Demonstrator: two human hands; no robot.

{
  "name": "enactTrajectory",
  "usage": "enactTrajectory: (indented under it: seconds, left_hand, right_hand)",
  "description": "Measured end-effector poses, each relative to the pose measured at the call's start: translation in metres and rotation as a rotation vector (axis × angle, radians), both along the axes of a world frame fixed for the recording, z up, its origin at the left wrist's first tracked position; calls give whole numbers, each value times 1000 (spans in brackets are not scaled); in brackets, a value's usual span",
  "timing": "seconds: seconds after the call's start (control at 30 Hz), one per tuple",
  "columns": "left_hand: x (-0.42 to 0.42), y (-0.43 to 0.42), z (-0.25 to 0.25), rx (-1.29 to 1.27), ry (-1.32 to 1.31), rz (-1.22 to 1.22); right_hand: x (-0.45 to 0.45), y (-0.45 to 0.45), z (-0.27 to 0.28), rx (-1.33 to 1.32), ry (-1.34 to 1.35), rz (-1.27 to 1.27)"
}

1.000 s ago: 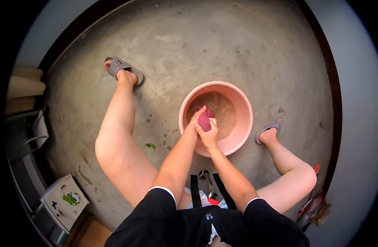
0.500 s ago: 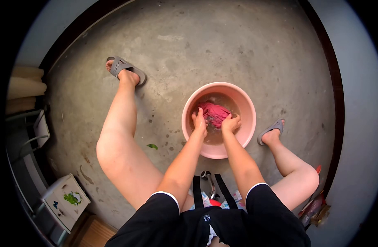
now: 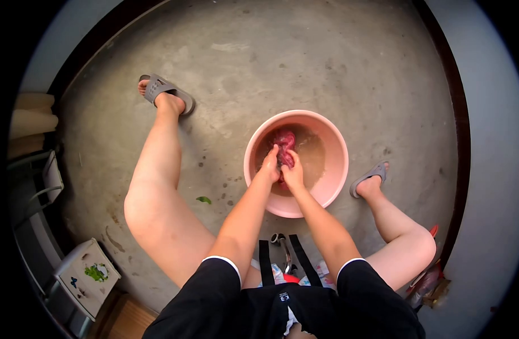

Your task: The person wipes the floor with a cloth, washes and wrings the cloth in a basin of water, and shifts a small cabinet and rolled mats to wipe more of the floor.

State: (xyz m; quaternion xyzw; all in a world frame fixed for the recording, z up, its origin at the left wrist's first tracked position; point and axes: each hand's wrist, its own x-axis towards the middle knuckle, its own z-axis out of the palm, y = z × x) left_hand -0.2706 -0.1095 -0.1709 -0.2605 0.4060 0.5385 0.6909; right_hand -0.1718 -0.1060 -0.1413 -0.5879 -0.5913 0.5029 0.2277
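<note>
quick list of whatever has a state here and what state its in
Cloth: bunched, wet-looking
Left hand: gripping the cloth
Right hand: gripping the cloth
Basin: upright, part-filled
Water: murky brown
Slippers: worn on both feet
Leaf: green, lying on the floor

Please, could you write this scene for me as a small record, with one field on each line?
Basin: pink, round, standing on the floor
Water: murky, inside the basin
Cloth: dark pink, bunched up, inside the basin
Left hand: holding the cloth
Right hand: holding the cloth, close beside the left hand
Sandals: grey, both worn, one on each side of the basin
Leaf: green, on the floor, left of the basin
</note>
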Motion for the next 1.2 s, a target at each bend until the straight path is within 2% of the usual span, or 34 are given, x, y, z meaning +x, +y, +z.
enactTrajectory:
  seconds: [0.07,0.1,0.13,0.2,0.23,0.27,0.33,0.37,0.4,0.47,0.5,0.53,0.6,0.63,0.67,0.73,0.77,0.8,0.87,0.9,0.97,1.0,1.07,1.13,1.2]
  left_hand:
    - [-6,5,-1,132,-94,-43]
    - [-8,7,-17,164,-118,-52]
    - [-15,8,-19,163,-121,-51]
    - [-26,5,-14,346,-120,-240]
    - [-28,5,-13,442,-299,-158]
    - [-26,5,-10,446,-297,-157]
    - [-15,7,-8,303,-114,-24]
    - [-6,10,-5,370,140,105]
    - [-1,10,9,371,139,102]
    - [-4,10,56,151,132,22]
    - [2,16,63,34,67,51]
    - [7,15,51,106,161,22]
    - [28,19,38,141,632,-62]
    - [22,14,69,123,575,-49]
    - [23,15,55,128,576,-48]
    - [23,13,4,-112,943,-169]
    - [18,7,-4,-66,817,-139]
    - [15,2,-19,-70,933,-202]
    - [11,-8,-35,-55,946,-324]
    - [8,-8,-14,-50,950,-326]
    - [-3,-8,53,-120,336,102]
    - [1,-10,49,-116,338,100]
    - [9,-15,32,213,664,175]
    - [4,-20,38,164,684,133]
    - [2,-22,42,117,985,-7]
  right_hand:
    - [-14,-4,16,60,16,19]
    - [-26,-7,33,251,25,-21]
    - [-35,-10,54,250,23,-20]
    - [-48,-20,87,265,-29,119]
    - [-50,-22,84,440,-23,167]
    - [-49,-21,82,444,-22,169]
    - [-44,-15,77,617,-229,264]
    - [-41,-10,74,584,-290,224]
    - [-34,-5,70,585,-291,221]
    - [-24,11,63,586,-387,102]
    - [-17,20,57,505,-424,7]
    - [-9,29,50,425,-457,-89]
    - [11,39,35,298,-473,-62]
    - [28,45,22,293,-466,-38]
    - [40,52,14,288,-458,-13]
    - [49,52,18,300,-231,-367]
    - [51,50,24,460,-208,-407]
    - [54,46,34,462,-207,-408]
    - [57,32,61,254,-121,-385]
    - [53,24,75,280,-150,-346]
    - [49,17,81,328,-155,-373]
    - [47,14,84,372,-162,-393]
    - [38,16,107,418,-179,-407]
    - [39,27,118,558,-232,-441]
    - [48,33,111,550,-250,-478]
